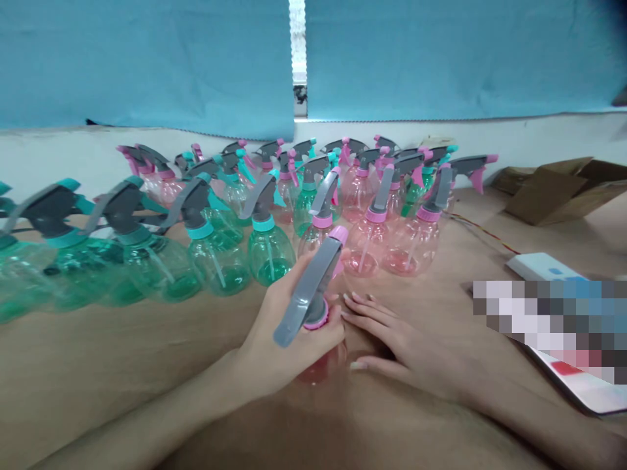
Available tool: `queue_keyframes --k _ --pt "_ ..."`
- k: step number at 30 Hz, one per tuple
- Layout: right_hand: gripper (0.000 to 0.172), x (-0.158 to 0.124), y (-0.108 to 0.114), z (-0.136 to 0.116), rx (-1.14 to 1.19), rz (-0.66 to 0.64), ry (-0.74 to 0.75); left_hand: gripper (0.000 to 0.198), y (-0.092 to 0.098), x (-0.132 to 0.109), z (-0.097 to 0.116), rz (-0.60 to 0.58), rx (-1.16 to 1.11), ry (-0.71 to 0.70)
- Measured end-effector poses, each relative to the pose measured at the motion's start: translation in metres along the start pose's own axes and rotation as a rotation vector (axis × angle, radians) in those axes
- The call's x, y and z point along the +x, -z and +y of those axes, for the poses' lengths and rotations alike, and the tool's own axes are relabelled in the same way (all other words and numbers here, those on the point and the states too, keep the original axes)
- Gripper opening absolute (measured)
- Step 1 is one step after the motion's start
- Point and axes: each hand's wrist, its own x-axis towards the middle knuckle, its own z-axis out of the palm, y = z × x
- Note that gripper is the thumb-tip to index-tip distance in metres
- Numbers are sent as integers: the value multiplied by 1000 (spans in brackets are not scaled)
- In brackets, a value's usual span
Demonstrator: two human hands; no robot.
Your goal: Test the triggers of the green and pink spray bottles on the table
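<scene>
At the brown tabletop (122, 352), we do best to keep the nearest, pink-collared spray bottle (311, 285) upright and steady. Our left hand (274, 320) wraps round its neck; our right hand (411, 343), fingers slightly spread, rests just beside it, gripping nothing. Beyond stand green spray bottles (220, 264) and pink spray bottles (371, 241).

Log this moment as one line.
left hand: gripping pink-trimmed spray bottle | right hand: open, beside that bottle | beyond: green bottles, pink bottles
</scene>
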Motion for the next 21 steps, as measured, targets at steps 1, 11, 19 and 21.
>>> queue_keyframes --k 1,11,19,21 --pt "69 0 0 0 3 4 5 50 0 -1 0 11 -6 -6" --pt "70 0 1 -1 -36 -19 -10 60 1 -3 -1 6 -29 -50" --pt "71 1 -2 2 -40 -17 9 56 1 -2 -1 7 -7 -47" --pt "72 1 -2 3 -51 -23 12 57 2 -1 -1 4 -2 -58"
